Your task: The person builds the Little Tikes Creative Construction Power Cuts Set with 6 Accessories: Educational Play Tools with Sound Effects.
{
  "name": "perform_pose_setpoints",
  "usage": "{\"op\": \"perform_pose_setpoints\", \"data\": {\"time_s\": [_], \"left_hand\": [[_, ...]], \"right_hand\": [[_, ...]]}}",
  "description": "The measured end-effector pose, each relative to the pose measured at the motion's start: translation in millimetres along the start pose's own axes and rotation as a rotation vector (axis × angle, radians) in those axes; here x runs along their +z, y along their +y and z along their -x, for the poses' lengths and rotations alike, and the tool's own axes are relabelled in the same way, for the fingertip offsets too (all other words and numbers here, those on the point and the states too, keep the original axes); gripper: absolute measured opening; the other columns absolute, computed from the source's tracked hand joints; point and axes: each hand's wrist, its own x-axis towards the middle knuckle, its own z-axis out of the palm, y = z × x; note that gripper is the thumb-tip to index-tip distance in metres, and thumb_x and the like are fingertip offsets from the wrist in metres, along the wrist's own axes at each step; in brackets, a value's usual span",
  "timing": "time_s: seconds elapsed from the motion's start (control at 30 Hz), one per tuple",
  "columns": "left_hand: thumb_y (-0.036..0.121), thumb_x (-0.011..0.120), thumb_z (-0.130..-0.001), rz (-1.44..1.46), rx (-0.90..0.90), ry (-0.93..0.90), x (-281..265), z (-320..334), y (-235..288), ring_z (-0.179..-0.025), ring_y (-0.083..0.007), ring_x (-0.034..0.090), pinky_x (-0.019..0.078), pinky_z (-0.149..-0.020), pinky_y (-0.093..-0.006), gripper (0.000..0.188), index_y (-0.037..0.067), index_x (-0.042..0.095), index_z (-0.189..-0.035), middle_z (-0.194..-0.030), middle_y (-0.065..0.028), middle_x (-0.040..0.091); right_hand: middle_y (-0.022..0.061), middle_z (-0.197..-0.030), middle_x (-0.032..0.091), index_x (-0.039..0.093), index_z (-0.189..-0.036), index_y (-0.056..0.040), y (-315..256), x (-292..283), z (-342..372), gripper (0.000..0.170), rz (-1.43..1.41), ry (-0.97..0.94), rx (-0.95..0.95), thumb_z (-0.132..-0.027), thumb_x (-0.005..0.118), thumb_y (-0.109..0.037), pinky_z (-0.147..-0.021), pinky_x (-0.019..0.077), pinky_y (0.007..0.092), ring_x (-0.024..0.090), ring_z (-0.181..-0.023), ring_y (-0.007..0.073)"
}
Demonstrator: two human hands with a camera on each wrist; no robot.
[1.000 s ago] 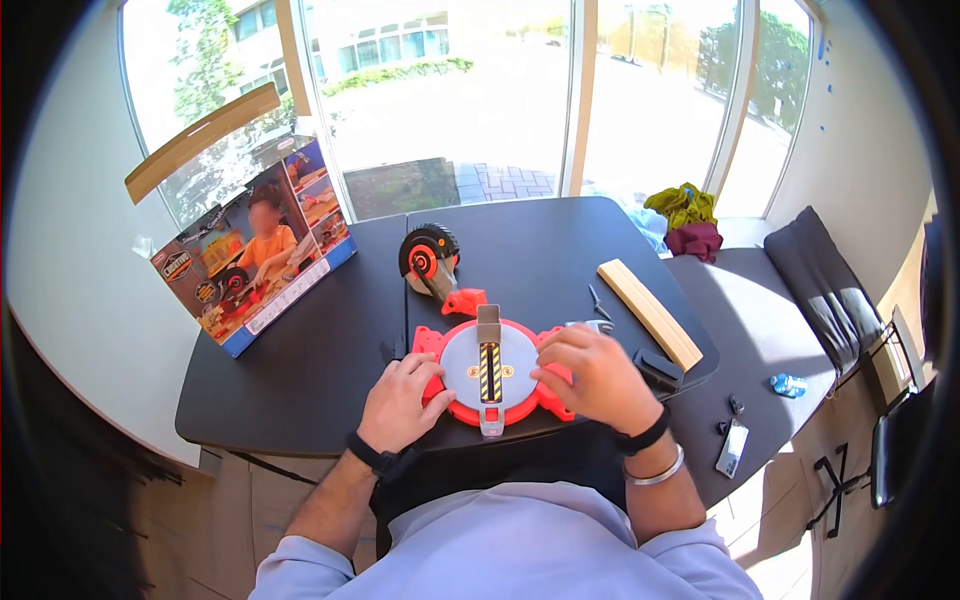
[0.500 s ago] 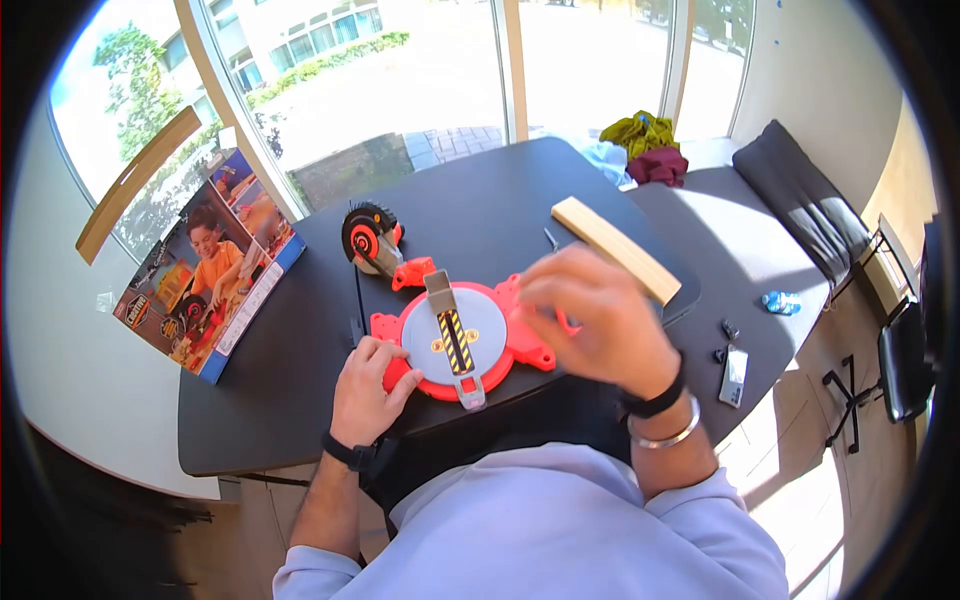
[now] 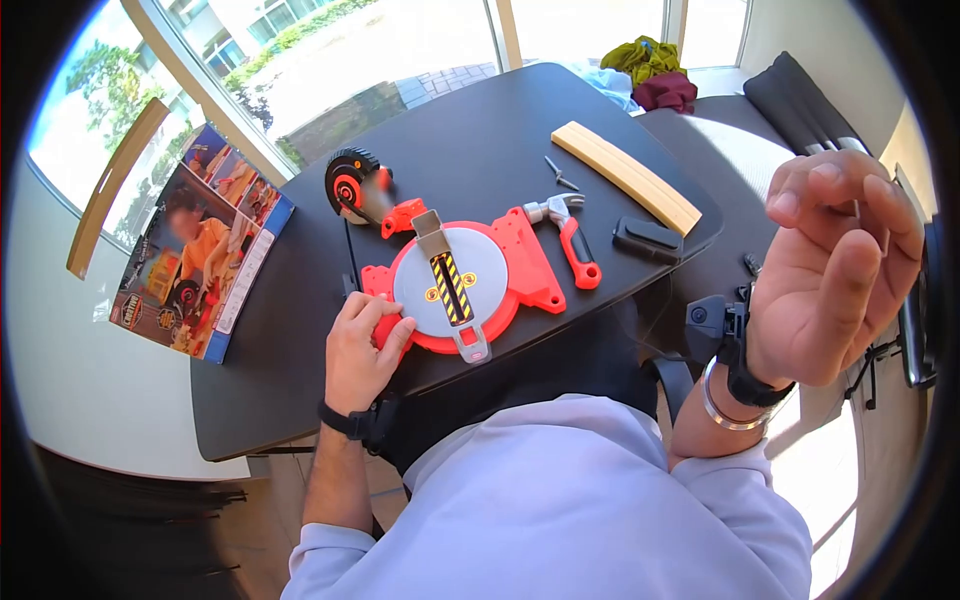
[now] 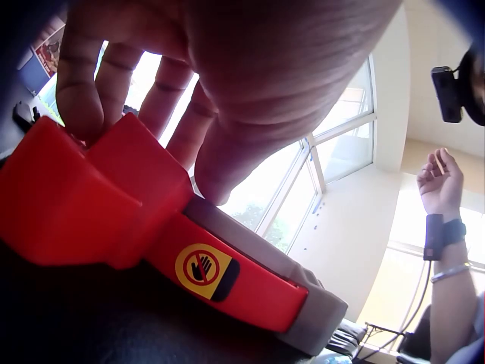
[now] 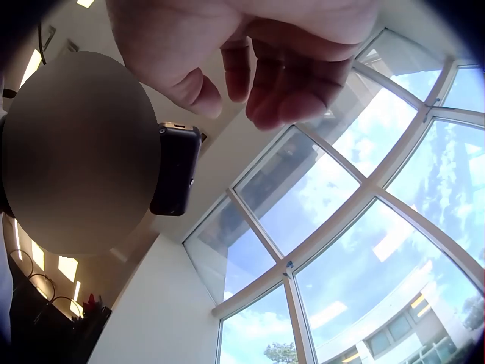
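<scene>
A red toy saw base (image 3: 535, 262) with a round grey turntable (image 3: 410, 285) lies near the table's front edge. A black-and-yellow striped slot (image 3: 453, 290) crosses the turntable, with an upright grey plate behind it. My left hand (image 3: 358, 345) holds the base's left side, thumb and fingers over its red edge. Close up, the left wrist view shows these fingers across the red plastic (image 4: 72, 201), beside a no-hand sticker (image 4: 201, 269). My right hand (image 3: 835, 265) is raised at the right, away from the table, fingers loosely bent and nothing visible in them.
Behind the base lies a toy saw wheel (image 3: 352, 185) with a red joint. To the right are a toy hammer (image 3: 572, 240), a black case (image 3: 647, 240), a wooden plank (image 3: 628, 178) and small pins (image 3: 561, 174). A picture box (image 3: 200, 250) stands at left; clothes (image 3: 655, 75) lie beyond.
My right hand has left the base's right side and risen up to the right, uncovering the hammer. The left hand stays at the base's left edge. The head view has shifted.
</scene>
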Motion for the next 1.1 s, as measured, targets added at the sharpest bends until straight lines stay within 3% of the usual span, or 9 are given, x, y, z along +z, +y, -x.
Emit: {"op": "perform_pose_setpoints", "data": {"time_s": [0.03, 0.1, 0.23, 0.37, 0.57, 0.77, 0.97, 1.07, 1.1], "left_hand": [[0.02, 0.084, -0.09, -0.011, -0.001, -0.003, 0.5, 0.2, -1.0, -0.089, -0.0311, 0.07, 0.0555, -0.076, -0.0394, 0.023, 0.004, 0.074, -0.103, -0.097, -0.0114, 0.065], [0.018, 0.085, -0.09, -0.003, 0.056, 0.021, 0.2, -0.3, -2.9, -0.07, -0.0157, 0.06, 0.0497, -0.061, -0.0301, 0.023, 0.004, 0.075, -0.105, -0.095, -0.0066, 0.064], [0.016, 0.085, -0.092, 0.152, 0.027, -0.035, -9.2, -4.0, -15.7, -0.067, -0.0097, 0.059, 0.0499, -0.062, -0.0272, 0.021, 0.004, 0.076, -0.107, -0.102, -0.0052, 0.07], [0.015, 0.084, -0.092, 0.253, -0.15, 0.032, -23.9, -5.3, -44.2, -0.067, -0.0104, 0.065, 0.0518, -0.061, -0.0273, 0.021, 0.002, 0.077, -0.106, -0.101, -0.0072, 0.073], [0.018, 0.081, -0.096, 0.174, -0.315, 0.147, -60.3, -14.8, -75.1, -0.064, -0.0039, 0.056, 0.0431, -0.059, -0.0231, 0.019, 0.004, 0.077, -0.108, -0.074, -0.0017, 0.069], [0.022, 0.079, -0.098, 0.365, -0.205, 0.179, -58.9, -61.4, -67.7, -0.066, -0.0019, 0.055, 0.0428, -0.06, -0.022, 0.022, 0.003, 0.075, -0.106, -0.073, 0.0025, 0.067], [0.028, 0.082, -0.094, 0.197, -0.103, -0.075, -39.1, -128.3, -67.8, -0.079, -0.0114, 0.069, 0.0565, -0.075, -0.0292, 0.038, 0.0, 0.069, -0.117, -0.095, -0.006, 0.074], [0.04, 0.087, -0.087, 0.072, -0.249, -0.156, -19.1, -165.7, -95.2, -0.119, -0.0276, 0.067, 0.054, -0.104, -0.0387, 0.077, 0.001, 0.051, -0.143, -0.135, -0.0226, 0.064], [0.04, 0.087, -0.087, 0.069, -0.243, -0.152, -11.6, -171.3, -101.5, -0.119, -0.0276, 0.067, 0.054, -0.104, -0.0387, 0.077, 0.001, 0.051, -0.143, -0.135, -0.0226, 0.064]], "right_hand": [[0.0184, -0.12, 0.071, 0.059, -0.142, -0.0028, -0.9, 0.0, -0.3, 0.038, 0.033, -0.031, -0.019, -0.109, 0.055, -0.022, -0.079, 0.0534, 0.0357, 0.07, -0.093, 0.0219], [0.0189, -0.122, 0.07, 0.059, -0.141, -0.0034, -1.5, 0.1, 1.8, 0.036, 0.037, -0.028, -0.013, -0.11, 0.053, -0.02, -0.08, 0.0535, 0.0354, 0.07, -0.094, 0.0221], [0.0188, -0.12, 0.069, 0.059, -0.141, -0.0039, 1.1, 2.6, 2.8, 0.034, 0.065, -0.02, 0.019, -0.111, 0.051, -0.017, -0.082, 0.0536, 0.0348, 0.069, -0.096, 0.021], [0.0167, -0.116, 0.068, 0.06, -0.139, -0.0037, 3.9, 4.2, 3.3, 0.032, 0.103, -0.023, 0.052, -0.11, 0.052, -0.015, -0.083, 0.0528, 0.0334, 0.066, -0.094, 0.0192], [0.0147, -0.112, 0.068, 0.062, -0.135, -0.004, 3.2, 19.1, 4.9, 0.027, 0.108, 0.021, 0.121, -0.11, 0.055, -0.014, -0.083, 0.0514, 0.0325, 0.063, -0.09, 0.0174], [0.0131, -0.102, 0.065, 0.061, -0.121, 0.0011, -3.7, 40.8, 0.7, 0.018, 0.069, 0.084, 0.148, -0.105, 0.065, -0.006, -0.076, 0.0494, 0.0243, 0.06, -0.08, 0.0131], [0.0114, -0.097, 0.063, 0.06, -0.12, 0.0009, -1.1, 37.3, 2.8, 0.019, 0.089, 0.085, 0.155, -0.104, 0.067, -0.006, -0.074, 0.0475, 0.0227, 0.06, -0.08, 0.0125], [0.0102, -0.094, 0.063, 0.059, -0.119, 0.0007, -2.5, 37.9, 3.3, 0.018, 0.069, 0.094, 0.176, -0.103, 0.067, -0.005, -0.072, 0.0465, 0.0223, 0.059, -0.079, 0.0123], [0.0097, -0.093, 0.063, 0.059, -0.118, 0.0005, -2.6, 37.9, 4.3, 0.017, 0.045, 0.097, 0.2, -0.103, 0.067, -0.004, -0.072, 0.0459, 0.0221, 0.059, -0.079, 0.012]]}}
